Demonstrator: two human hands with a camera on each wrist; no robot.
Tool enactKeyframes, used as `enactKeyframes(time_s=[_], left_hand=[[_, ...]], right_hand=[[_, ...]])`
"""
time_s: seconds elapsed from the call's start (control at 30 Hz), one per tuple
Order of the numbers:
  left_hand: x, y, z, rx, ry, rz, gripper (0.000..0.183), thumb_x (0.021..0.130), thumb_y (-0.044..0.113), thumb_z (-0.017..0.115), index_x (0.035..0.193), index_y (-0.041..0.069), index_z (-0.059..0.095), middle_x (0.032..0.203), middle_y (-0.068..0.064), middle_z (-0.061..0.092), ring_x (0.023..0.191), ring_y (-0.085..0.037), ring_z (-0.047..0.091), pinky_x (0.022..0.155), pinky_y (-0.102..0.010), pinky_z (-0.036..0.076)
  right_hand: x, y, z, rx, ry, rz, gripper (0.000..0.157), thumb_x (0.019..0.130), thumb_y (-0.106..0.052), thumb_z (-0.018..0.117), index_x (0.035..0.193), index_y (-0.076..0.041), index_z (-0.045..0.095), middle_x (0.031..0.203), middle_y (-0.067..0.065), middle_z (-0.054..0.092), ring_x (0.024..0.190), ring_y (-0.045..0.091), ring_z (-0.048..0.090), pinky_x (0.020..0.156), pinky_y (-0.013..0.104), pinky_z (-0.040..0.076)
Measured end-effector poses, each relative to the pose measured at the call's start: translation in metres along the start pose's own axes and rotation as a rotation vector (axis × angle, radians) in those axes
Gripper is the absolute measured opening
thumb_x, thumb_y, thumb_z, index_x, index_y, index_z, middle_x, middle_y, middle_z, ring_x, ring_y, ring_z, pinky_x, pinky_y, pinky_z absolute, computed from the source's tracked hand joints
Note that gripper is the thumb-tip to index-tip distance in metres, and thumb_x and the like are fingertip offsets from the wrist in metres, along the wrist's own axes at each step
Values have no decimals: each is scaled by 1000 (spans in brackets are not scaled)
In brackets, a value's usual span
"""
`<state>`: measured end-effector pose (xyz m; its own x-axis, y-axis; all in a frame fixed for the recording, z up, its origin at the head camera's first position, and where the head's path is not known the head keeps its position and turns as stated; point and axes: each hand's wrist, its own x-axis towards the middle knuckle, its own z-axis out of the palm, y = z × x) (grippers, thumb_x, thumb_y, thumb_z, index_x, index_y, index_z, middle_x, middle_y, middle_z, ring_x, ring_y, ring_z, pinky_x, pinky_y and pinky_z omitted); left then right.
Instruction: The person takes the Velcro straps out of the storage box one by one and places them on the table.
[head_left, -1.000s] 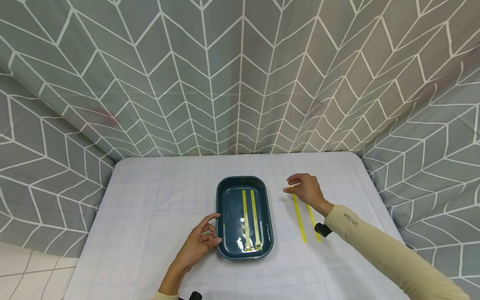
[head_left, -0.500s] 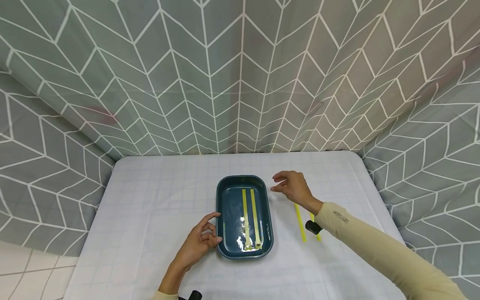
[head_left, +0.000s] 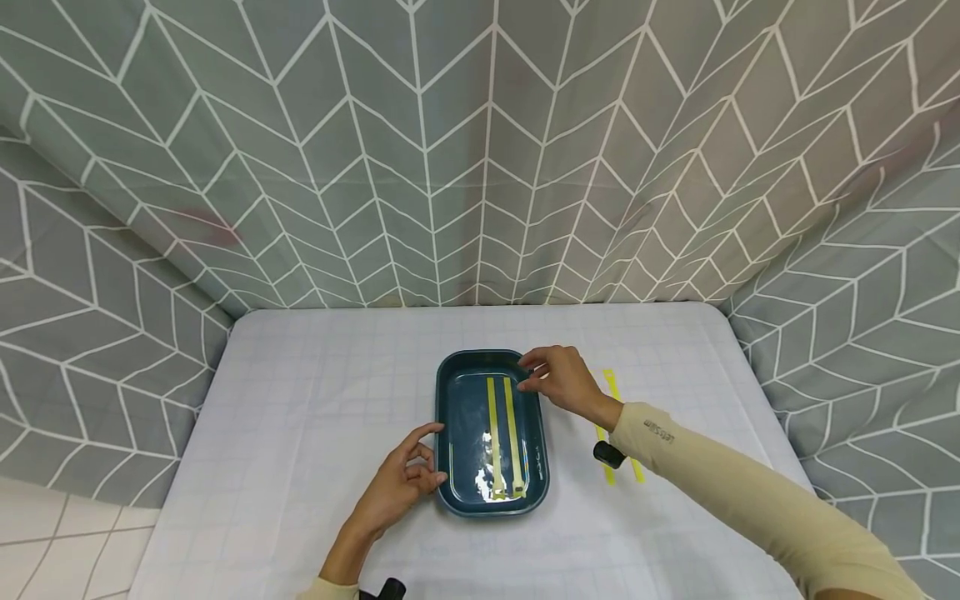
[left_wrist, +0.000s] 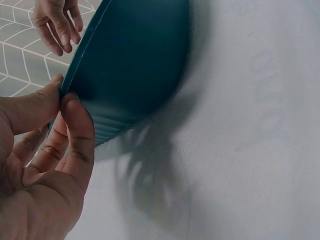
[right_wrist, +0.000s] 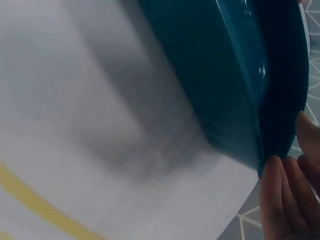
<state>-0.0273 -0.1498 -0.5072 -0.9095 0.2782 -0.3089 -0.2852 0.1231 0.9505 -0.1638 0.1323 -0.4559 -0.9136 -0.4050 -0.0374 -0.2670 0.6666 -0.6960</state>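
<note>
A patterned curtain (head_left: 450, 167) hangs behind the white-covered bench (head_left: 322, 367). Across the bench from the near right comes the right sleeve (head_left: 712, 479), passing over part of what lies beneath.

The blue tray (head_left: 467, 425) is on the bench, about midway across, its long sides running away from the person. The step in hand seems to be taking the tray by its rim from two sides, and it is best done with equal, light pressure, so that neither side drags or tips the other.

The left grip (head_left: 396, 487) pinches the rim on the tray's left side, thumb against finger with the edge between them; that is a sound hold for steadying. The right grip (head_left: 564, 381) is at the far right corner, thumb and fingertips at the rim; I cannot tell whether they press together on it. Settling them squarely on either side of that edge, clear of the inside floor, would likely give the better purchase.

Two yellow strips inside the tray (head_left: 512, 433) lie side by side lengthwise, right of its middle and apart; smooth, gentle handling should guard against their sliding. Two yellow strips on the bench (head_left: 611, 383), right of the tray, are partly hidden by the right arm, so a low wrist could brush them.
</note>
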Motion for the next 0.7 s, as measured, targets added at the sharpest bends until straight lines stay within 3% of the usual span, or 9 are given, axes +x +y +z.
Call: enactKeyframes(time_s=[0.2, 0.5, 0.7], left_hand=[[0, 1, 0, 6, 3, -3, 71, 88, -2, 72, 149, 14, 41, 99, -12, 49, 63, -8, 50, 62, -21, 42], [1, 0, 0, -3, 7, -8, 70, 88, -3, 72, 149, 14, 41, 101, -14, 49, 63, -7, 50, 62, -21, 42], [0, -2, -1, 1, 4, 0, 70, 88, -3, 71, 149, 13, 41, 101, -14, 48, 64, -7, 50, 62, -21, 42]], right_hand=[[4, -9, 10, -29, -71, -37, 36, 80, -10, 84, 113, -1, 72, 107, 14, 74, 88, 22, 72, 75, 34, 57], [5, -18, 23, -87, -204, -69, 41, 80, -10, 84, 118, -3, 71, 112, 15, 72, 98, 28, 70, 82, 38, 57], [5, -20, 31, -117, -315, -192, 40, 79, -9, 85, 116, -1, 72, 116, 12, 72, 104, 30, 69, 87, 41, 56]])
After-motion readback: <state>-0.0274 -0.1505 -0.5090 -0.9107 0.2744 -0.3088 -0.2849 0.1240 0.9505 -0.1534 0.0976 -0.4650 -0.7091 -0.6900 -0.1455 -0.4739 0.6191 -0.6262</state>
